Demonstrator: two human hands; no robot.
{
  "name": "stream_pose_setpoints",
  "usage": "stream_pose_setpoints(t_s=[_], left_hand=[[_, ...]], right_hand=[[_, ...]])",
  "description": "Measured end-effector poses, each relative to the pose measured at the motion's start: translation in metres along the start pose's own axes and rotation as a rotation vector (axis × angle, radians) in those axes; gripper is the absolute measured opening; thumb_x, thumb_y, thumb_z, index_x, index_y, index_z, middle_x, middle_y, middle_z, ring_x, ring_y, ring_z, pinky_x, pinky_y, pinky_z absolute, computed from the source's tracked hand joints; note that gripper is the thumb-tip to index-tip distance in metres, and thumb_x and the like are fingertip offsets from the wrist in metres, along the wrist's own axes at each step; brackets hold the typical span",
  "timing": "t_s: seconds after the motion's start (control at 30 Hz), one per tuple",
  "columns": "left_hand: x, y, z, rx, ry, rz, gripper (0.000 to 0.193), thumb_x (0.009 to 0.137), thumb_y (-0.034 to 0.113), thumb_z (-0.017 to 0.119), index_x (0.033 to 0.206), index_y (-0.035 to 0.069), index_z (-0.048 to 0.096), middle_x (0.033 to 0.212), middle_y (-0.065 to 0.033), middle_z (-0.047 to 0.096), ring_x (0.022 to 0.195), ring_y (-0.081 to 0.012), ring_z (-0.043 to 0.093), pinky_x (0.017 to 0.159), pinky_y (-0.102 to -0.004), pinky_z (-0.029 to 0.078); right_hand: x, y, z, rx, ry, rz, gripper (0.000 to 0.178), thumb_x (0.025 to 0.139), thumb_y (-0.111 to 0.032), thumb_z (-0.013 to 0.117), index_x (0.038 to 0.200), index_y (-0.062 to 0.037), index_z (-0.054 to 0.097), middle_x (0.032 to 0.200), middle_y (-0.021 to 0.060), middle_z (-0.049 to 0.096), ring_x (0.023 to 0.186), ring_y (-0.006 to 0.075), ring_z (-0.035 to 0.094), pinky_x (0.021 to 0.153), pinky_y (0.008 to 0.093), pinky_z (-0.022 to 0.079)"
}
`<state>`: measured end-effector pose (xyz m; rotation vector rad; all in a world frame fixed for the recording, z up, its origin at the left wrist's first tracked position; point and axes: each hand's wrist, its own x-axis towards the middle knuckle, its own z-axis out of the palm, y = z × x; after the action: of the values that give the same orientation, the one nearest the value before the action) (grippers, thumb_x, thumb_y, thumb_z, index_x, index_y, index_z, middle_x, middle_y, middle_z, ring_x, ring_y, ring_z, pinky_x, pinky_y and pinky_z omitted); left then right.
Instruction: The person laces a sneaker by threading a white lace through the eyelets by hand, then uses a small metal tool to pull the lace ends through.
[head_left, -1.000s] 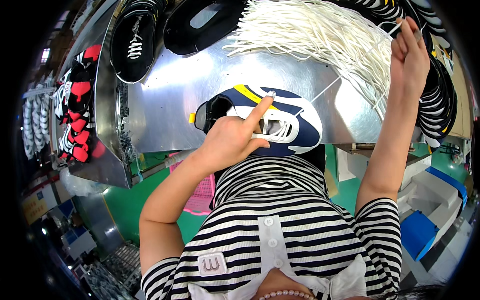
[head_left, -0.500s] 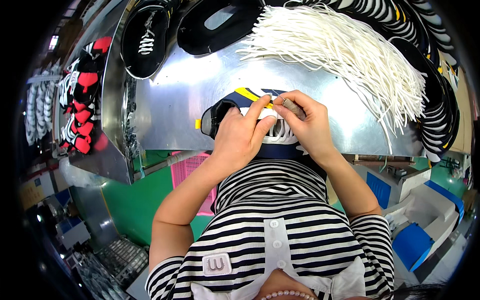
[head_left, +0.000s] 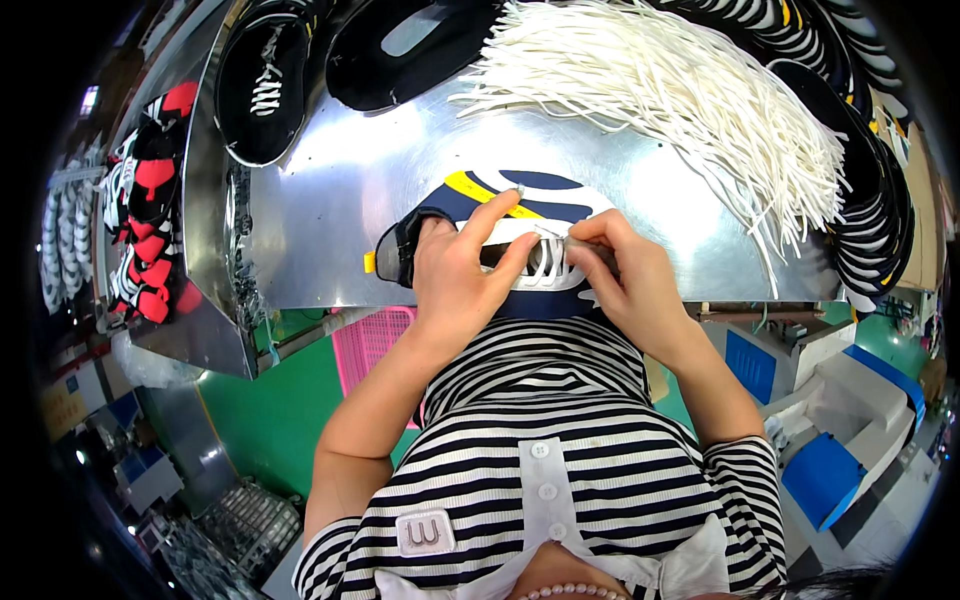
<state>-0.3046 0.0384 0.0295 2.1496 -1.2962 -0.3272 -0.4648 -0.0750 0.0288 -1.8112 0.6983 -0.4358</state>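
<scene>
A navy, white and yellow shoe upper [head_left: 545, 181] lies on its side at the table's near edge, its dark collar to the left. White lace [head_left: 548, 264] crosses its eyelet area. My left hand [head_left: 452, 268] grips the upper around the collar and tongue, some fingers hidden inside, the index finger stretched over the yellow stripe. In my right hand [head_left: 640, 272], thumb and fingers close on a slim awl-like tool [head_left: 592, 246] with a wrapped handle, held right at the lacing. Its tip is too small to make out.
A big heap of white laces [head_left: 660, 85] covers the far right of the metal table [head_left: 310, 225]. Black uppers [head_left: 262, 95] lie at the far left, stacked uppers [head_left: 868, 205] at the right. Red, black and white uppers [head_left: 153, 240] hang beyond the left edge. Below stands a pink basket [head_left: 362, 345].
My right hand has moved down from the yellow stripe's end to the lacing with the tool. The tool's handle is now more hidden by the fingers. My left hand keeps its grip.
</scene>
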Motion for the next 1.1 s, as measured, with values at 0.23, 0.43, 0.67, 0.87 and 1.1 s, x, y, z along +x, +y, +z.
stream_pose_setpoints(t_s=[0.23, 0.43, 0.67, 0.87, 1.1], left_hand=[[-0.005, -0.001, 0.004, -0.001, 0.083, 0.152, 0.043, 0.080, 0.016, 0.078, 0.121, 0.007, 0.067, 0.092, -0.0111, 0.071, 0.079, -0.0249, 0.055, 0.073, -0.0351, 0.045], [-0.004, -0.004, 0.010, 0.019, 0.078, 0.180, 0.037, 0.082, 0.007, 0.068, 0.120, 0.005, 0.066, 0.072, -0.0121, 0.064, 0.062, -0.0303, 0.055, 0.068, -0.0381, 0.045], [-0.009, -0.022, -0.001, -0.506, -0.026, -0.129, 0.046, 0.084, 0.007, 0.072, 0.128, 0.004, 0.060, 0.101, -0.0140, 0.068, 0.085, -0.0199, 0.063, 0.076, -0.0292, 0.051], [0.003, -0.008, 0.017, -0.273, 0.236, -0.065, 0.041, 0.082, 0.000, 0.070, 0.121, 0.001, 0.058, 0.108, -0.0125, 0.067, 0.091, -0.0175, 0.065, 0.081, -0.0292, 0.052], [0.000, -0.012, -0.020, -0.814, -0.271, -0.251, 0.045, 0.087, -0.006, 0.063, 0.129, 0.002, 0.048, 0.094, -0.0005, 0.058, 0.078, -0.0016, 0.053, 0.070, -0.0184, 0.047]], right_hand=[[0.006, -0.006, -0.003, -0.414, -0.090, -0.199, 0.014, 0.088, -0.012, 0.063, 0.100, -0.0042, 0.058, 0.076, 0.0123, 0.066, 0.067, 0.0313, 0.066, 0.059, 0.0385, 0.051], [0.030, -0.002, 0.036, -0.732, -0.059, -0.377, 0.020, 0.080, -0.009, 0.059, 0.097, 0.0023, 0.057, 0.074, 0.0146, 0.066, 0.068, 0.0294, 0.068, 0.056, 0.0375, 0.052], [0.011, -0.021, -0.023, -0.322, -0.068, -0.144, 0.013, 0.091, -0.008, 0.062, 0.101, -0.0013, 0.059, 0.080, 0.0137, 0.067, 0.067, 0.0267, 0.066, 0.060, 0.0315, 0.050], [0.022, 0.018, 0.025, -0.153, 0.264, -0.183, 0.016, 0.087, -0.013, 0.069, 0.099, -0.0063, 0.062, 0.078, 0.0103, 0.068, 0.062, 0.0240, 0.066, 0.056, 0.0332, 0.049], [0.029, 0.021, 0.025, 0.147, 0.307, 0.001, 0.017, 0.086, -0.009, 0.069, 0.102, -0.0093, 0.067, 0.076, 0.0074, 0.066, 0.055, 0.0194, 0.062, 0.052, 0.0295, 0.047]])
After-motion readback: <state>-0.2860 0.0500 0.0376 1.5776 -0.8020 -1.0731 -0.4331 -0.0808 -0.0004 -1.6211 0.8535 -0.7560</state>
